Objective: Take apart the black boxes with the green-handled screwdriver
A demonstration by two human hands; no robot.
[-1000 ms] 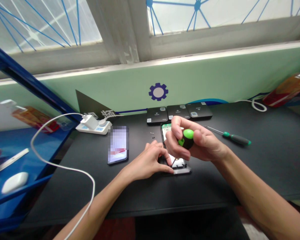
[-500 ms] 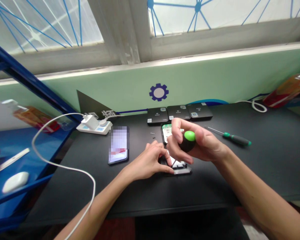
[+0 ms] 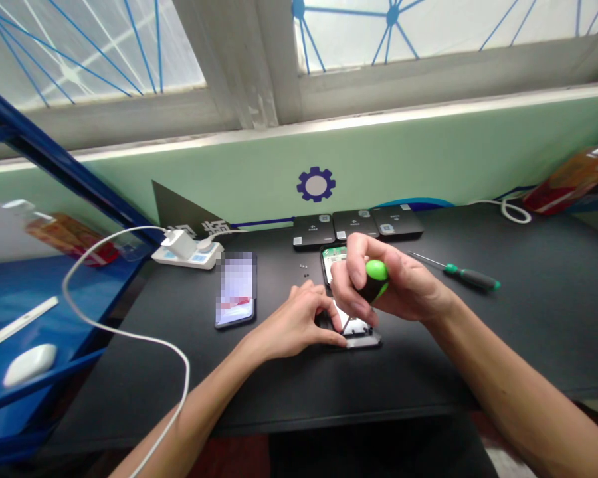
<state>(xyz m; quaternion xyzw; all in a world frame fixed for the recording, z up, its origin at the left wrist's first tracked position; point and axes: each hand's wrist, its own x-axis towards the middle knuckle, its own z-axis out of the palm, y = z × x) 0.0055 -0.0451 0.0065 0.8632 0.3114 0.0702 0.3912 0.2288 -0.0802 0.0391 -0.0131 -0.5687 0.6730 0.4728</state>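
Observation:
My right hand [image 3: 403,282] is wrapped round a screwdriver with a black and bright-green handle [image 3: 377,271], its butt end facing me. The screwdriver's thin shaft points down to an open black casing [image 3: 366,340] with a white and silvery inside, lying flat on the table. My left hand [image 3: 306,318] grips the left side of this casing, thumb along the near edge and fingers farther back. Just behind it lies another open casing with a green circuit board [image 3: 333,255], partly covered by my right hand. Several tiny screws [image 3: 303,266] rest to the left of it.
Three black boxes [image 3: 313,232] stand in a row along the wall. A second screwdriver [image 3: 471,277] lies at right, a phone [image 3: 236,290] at left. Behind the phone is a power strip [image 3: 188,255]; its white cable [image 3: 124,328] loops across the left foreground. A blue frame [image 3: 64,159] borders the left side.
The screwdriver handle has turned a little in my right hand, and its fingers have shifted slightly left. My left hand stays put. Another person's hand at the left edge has mostly left view.

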